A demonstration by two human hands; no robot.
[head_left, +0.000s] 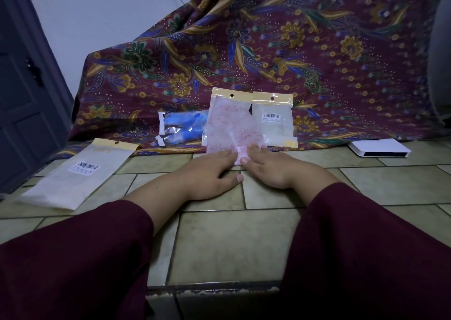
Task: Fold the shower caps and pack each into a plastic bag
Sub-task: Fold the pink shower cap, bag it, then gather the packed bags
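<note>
Pressing a pink shower cap flat on the tiled floor.
Left hand and right hand laid on its near edge, fingers straight, gripping nothing; packed bags just behind.

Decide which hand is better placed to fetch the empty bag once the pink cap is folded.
Probably the left hand: the empty bag lies on the tiles on its side, while the right hand could keep pressing the pink cap.
</note>
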